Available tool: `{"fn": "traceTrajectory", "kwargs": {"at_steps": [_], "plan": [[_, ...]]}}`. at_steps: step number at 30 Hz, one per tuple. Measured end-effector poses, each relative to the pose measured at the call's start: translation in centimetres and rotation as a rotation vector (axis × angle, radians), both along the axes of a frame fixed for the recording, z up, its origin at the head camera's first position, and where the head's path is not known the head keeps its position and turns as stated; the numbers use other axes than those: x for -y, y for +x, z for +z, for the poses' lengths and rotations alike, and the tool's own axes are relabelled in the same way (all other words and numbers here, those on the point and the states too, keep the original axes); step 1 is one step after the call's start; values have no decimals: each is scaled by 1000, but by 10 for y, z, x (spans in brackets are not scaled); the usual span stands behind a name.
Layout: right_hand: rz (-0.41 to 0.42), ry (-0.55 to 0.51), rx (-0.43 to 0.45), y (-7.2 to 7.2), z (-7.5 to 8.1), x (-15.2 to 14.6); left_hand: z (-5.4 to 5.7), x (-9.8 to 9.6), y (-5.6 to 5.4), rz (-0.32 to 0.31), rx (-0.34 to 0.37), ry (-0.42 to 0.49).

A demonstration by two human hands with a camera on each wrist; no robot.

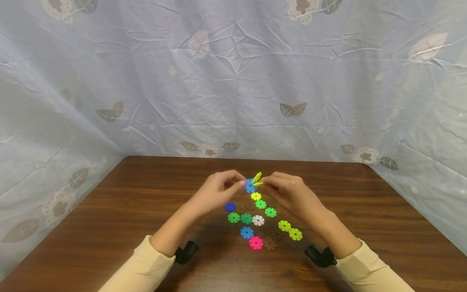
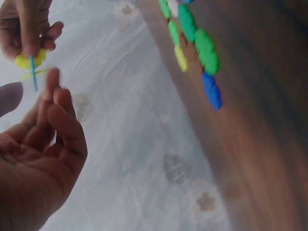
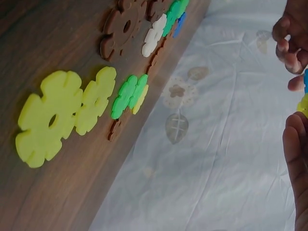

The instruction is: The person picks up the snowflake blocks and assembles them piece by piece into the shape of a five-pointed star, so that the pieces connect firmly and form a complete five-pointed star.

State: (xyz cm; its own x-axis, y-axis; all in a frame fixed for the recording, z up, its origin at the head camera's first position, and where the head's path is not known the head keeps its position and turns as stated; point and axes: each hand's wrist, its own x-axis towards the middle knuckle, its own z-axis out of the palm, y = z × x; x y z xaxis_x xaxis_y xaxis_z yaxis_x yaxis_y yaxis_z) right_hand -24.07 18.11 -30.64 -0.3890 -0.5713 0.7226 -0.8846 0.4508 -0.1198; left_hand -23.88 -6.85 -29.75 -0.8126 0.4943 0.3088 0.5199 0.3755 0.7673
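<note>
Above the table's far half, a blue slotted disc is joined to a yellow slotted disc, seen nearly edge-on, and a second yellow disc. My right hand pinches the joined pieces on their yellow side. At the blue disc's left edge is my left hand. The left wrist view shows the left thumb and curved fingers apart, on either side of the blue disc. Whether a left fingertip touches a disc is blurred. Most of the right hand's grip is hidden in the right wrist view.
Loose slotted discs lie on the brown wooden table below the hands: a pink disc, a white disc, a dark blue disc, and several green, yellow and brown ones. A patterned cloth hangs behind the table.
</note>
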Motion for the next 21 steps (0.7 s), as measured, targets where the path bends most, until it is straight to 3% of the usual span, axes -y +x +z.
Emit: {"fn": "traceTrajectory", "kwargs": {"at_steps": [8, 11, 16, 21], "plan": [[-3, 0, -3, 0, 0, -1, 5, -8, 14, 169, -388, -287], [3, -4, 2, 0, 0, 0, 5, -12, 18, 210, -520, -333], [32, -14, 30, 1, -1, 1, 3, -15, 20, 223, -616, -335], [25, 3, 79, 3, -1, 3, 1, -14, 19, 239, -628, -346]]}}
